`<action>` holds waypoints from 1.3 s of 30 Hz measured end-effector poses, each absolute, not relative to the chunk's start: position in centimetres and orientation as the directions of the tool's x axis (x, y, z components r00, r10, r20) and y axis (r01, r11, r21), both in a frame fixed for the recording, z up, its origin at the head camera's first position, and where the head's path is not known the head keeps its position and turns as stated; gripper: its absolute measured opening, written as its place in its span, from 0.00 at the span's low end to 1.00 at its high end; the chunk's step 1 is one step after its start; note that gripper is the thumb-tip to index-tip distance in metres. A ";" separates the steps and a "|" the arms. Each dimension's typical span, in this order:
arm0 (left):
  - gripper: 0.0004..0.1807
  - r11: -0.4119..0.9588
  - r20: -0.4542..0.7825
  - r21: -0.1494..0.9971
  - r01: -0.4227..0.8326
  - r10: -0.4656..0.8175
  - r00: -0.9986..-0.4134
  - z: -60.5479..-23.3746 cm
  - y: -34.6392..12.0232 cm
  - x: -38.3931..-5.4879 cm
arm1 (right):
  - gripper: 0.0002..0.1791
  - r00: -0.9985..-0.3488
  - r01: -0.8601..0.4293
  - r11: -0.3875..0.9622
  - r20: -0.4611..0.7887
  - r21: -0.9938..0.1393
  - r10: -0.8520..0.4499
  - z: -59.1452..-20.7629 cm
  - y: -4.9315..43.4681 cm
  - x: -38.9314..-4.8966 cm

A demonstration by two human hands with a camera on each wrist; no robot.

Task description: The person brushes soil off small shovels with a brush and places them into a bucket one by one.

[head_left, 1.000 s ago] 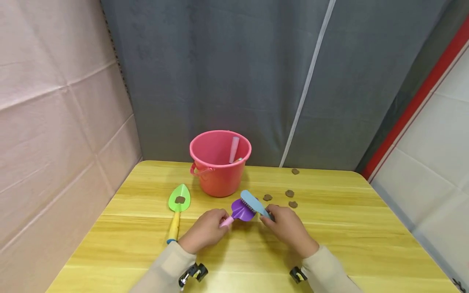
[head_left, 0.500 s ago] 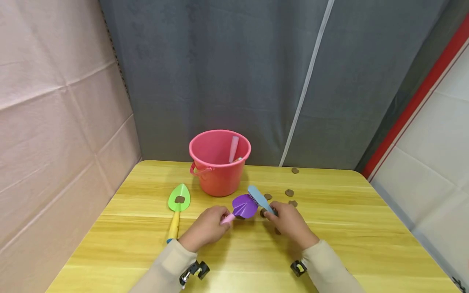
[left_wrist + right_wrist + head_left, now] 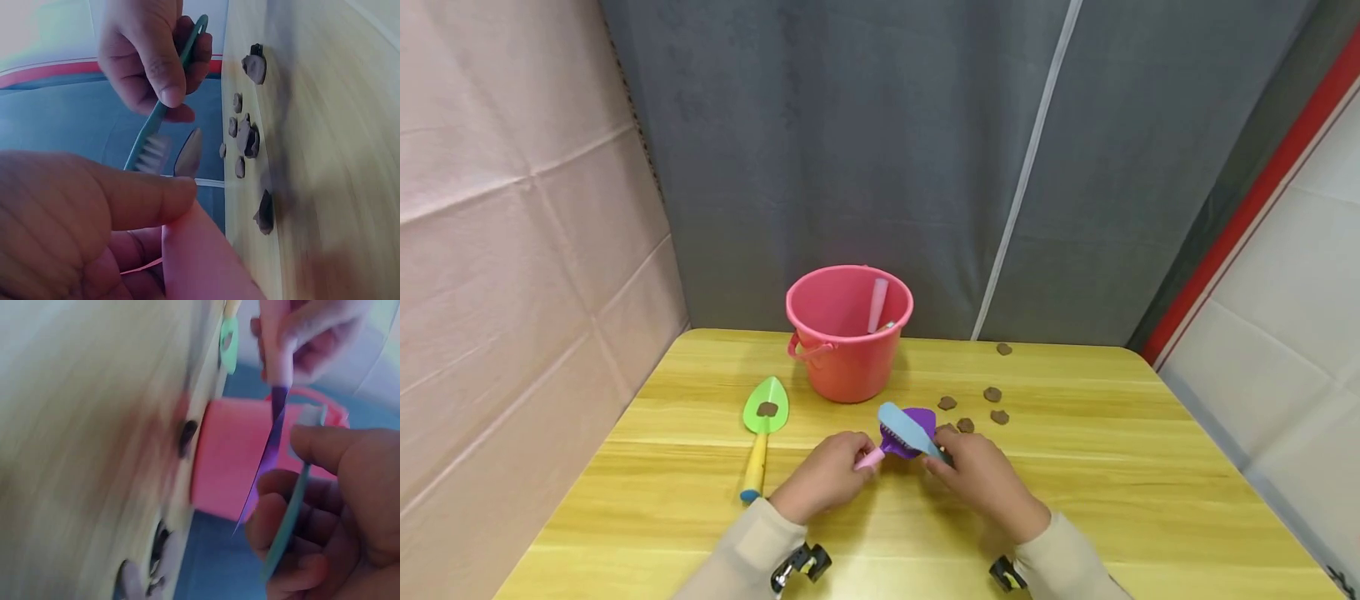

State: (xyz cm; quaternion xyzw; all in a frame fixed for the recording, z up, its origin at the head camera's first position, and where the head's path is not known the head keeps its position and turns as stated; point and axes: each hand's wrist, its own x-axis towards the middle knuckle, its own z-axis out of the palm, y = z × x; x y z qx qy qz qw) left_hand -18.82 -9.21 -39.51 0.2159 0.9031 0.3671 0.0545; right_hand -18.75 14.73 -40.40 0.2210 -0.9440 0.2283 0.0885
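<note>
My left hand (image 3: 829, 475) grips the pink handle (image 3: 203, 259) of a small toy shovel with a purple blade (image 3: 922, 419), held above the table. With my right hand (image 3: 988, 482) I grip the handle of a light blue brush (image 3: 902, 427), its white bristles pointing down. In the head view the brush head lies across the purple blade and hides part of it. Flat brown clay-like lumps (image 3: 992, 394) are scattered on the wood right of the shovel; below the blade, the left wrist view shows another dark lump (image 3: 265, 214).
A pink bucket (image 3: 852, 371) stands behind the hands, with a pale pink handle (image 3: 877, 305) sticking up inside. To the left lies a green toy shovel (image 3: 767, 392) with a yellow grip, a brown lump (image 3: 767, 409) on its blade. Grey curtain (image 3: 850, 150) closes the back.
The brush has swung from the blade's right edge back leftward and down across it. The purple shovel has shifted slightly right and down, uncovering brown lumps beside my right hand.
</note>
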 end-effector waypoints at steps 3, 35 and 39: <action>0.05 0.639 0.078 0.675 0.370 0.436 -0.896 -39.4 -9.1 -18.7 | 0.16 -0.876 -0.478 0.803 0.260 -0.355 -0.407 -40.1 14.2 -18.2; 0.10 0.744 0.266 0.557 0.369 0.260 -0.928 -25.2 -15.6 -24.2 | 0.10 -0.982 -0.186 0.862 0.128 -0.471 -0.142 -41.9 20.6 -20.3; 0.10 0.798 0.203 0.522 0.302 0.227 -0.952 -24.8 -16.3 -26.8 | 0.08 -0.982 -0.185 0.857 0.120 -0.481 -0.145 -41.9 20.4 -20.2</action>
